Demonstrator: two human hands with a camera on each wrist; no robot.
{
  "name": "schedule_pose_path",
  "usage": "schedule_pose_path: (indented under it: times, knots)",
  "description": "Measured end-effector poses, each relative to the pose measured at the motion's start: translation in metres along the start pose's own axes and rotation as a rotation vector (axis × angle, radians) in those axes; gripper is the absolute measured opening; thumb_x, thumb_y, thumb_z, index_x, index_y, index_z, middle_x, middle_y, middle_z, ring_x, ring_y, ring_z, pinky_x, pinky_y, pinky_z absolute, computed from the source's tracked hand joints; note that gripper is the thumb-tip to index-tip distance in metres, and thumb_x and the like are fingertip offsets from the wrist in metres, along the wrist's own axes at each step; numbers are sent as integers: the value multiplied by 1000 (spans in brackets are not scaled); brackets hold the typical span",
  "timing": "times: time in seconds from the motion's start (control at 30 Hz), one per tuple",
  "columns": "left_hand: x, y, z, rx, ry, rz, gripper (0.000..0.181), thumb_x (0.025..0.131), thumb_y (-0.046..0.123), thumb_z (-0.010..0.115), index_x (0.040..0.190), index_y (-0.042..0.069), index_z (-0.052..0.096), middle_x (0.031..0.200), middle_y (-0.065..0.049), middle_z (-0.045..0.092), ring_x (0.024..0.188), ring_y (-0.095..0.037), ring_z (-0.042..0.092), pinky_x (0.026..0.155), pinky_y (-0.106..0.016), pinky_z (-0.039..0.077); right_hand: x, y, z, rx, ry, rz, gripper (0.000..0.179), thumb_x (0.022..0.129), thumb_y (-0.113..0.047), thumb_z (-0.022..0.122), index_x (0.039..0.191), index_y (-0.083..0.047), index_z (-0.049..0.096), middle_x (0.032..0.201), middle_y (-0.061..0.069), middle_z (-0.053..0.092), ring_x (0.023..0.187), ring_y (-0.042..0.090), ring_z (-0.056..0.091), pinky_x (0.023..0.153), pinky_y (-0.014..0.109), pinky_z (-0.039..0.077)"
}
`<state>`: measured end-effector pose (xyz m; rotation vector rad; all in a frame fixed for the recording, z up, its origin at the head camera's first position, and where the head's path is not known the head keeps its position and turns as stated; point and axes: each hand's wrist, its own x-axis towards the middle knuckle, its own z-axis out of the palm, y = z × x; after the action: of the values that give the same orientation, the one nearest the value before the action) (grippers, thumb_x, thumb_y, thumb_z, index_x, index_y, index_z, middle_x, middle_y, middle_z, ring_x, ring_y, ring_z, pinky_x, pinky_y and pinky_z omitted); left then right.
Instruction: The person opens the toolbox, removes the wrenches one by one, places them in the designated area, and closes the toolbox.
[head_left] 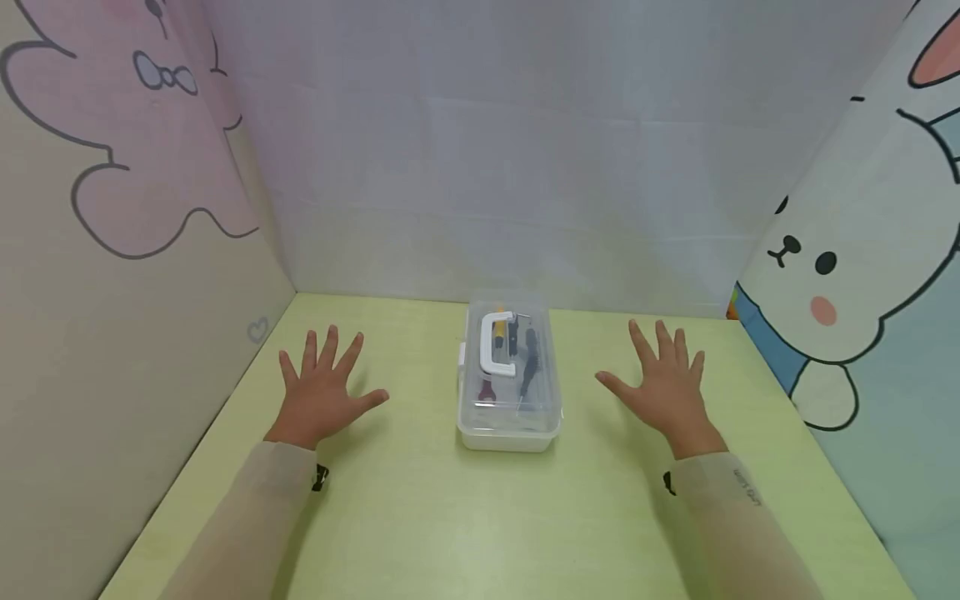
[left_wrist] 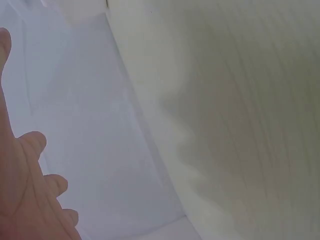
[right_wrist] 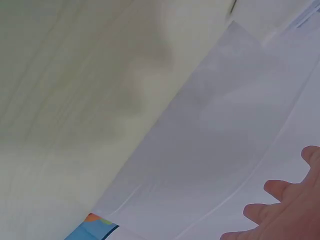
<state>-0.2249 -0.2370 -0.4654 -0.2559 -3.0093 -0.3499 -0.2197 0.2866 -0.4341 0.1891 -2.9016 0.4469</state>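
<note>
A clear-lidded plastic toolbox (head_left: pixel 510 425) with a white carrying handle (head_left: pixel 487 343) stands closed on the table, between the two hands. Through its lid show a dark screwdriver (head_left: pixel 529 358), a yellow-handled tool (head_left: pixel 499 329) and a small red wrench-like piece (head_left: pixel 487 390). To the left of the box my left hand (head_left: pixel 321 400) is spread, fingers straight and holding nothing. My right hand (head_left: pixel 666 392) is spread likewise on the other side, apart from the box. Both wrist views show palm and fingers with their shadows cast on the tabletop.
The pale yellow-green table (head_left: pixel 420 525) meets a white cloth backdrop (head_left: pixel 487 183) at its far edge. A side panel with a pink cartoon figure (head_left: pixel 150 192) rises at left. At right stands another with a white rabbit (head_left: pixel 847 233).
</note>
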Motion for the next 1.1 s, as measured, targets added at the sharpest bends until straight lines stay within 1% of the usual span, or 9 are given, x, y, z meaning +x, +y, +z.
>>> schedule_pose_path:
  times: [0.17,0.33,0.5,0.6,0.7,0.8,0.93,1.03,1.1]
  knots:
    - [2,2,10,-45,7,28,106,88,83,51,168,26,11,171,-18,-5,154,-46,-14,109,-72,-22,-1,-28,3,7,28,-62,101,92,-75,55,168,-24,11,169,26,6,153,52,-3,113,77,-6]
    - [4,6,20,-103,7,65,102,90,79,53,168,24,13,172,-17,-2,155,-46,-8,113,-70,-17,-5,-66,8,15,41,-165,99,91,-74,58,167,-23,18,169,23,11,154,50,1,116,74,1]
    - [6,16,27,-160,6,127,100,92,76,53,167,22,16,172,-17,0,155,-44,-4,118,-68,-9,-10,-96,17,17,10,-275,98,89,-76,58,166,-24,25,170,18,13,155,44,2,119,69,2]
    - [8,24,29,-208,2,147,98,93,75,54,167,22,17,172,-16,2,156,-43,-3,120,-65,-6,-12,-108,22,11,-16,-323,98,88,-78,58,165,-24,28,171,15,14,156,41,2,121,65,2]
    - [11,34,32,-256,-20,162,96,94,73,53,167,24,15,172,-15,3,156,-40,-3,121,-63,-5,-13,-118,27,-2,-35,-361,98,87,-79,57,164,-25,30,170,14,16,156,39,3,122,63,3]
    - [14,44,37,-345,-54,168,91,97,69,53,167,27,13,172,-13,2,157,-37,-3,122,-62,-2,-13,-127,32,-11,-43,-403,97,86,-79,59,163,-26,33,169,15,21,156,40,8,122,64,5]
    - [17,60,48,-569,-113,172,81,103,52,56,167,27,13,172,-11,2,157,-37,0,120,-68,7,-12,-139,36,-16,-61,-439,94,85,-78,62,162,-30,36,168,14,25,154,41,15,121,65,10]
    - [18,74,57,-715,-147,164,76,106,44,55,167,25,13,172,-13,4,156,-36,3,119,-69,11,-11,-145,38,-45,-82,-447,92,85,-77,63,161,-31,37,168,13,25,153,42,19,121,65,14]
    - [19,81,61,-784,-162,148,74,108,46,50,167,23,13,172,-14,6,156,-37,7,119,-67,12,-11,-148,39,-63,-88,-453,91,86,-76,63,161,-31,39,167,13,27,152,43,22,120,65,17]
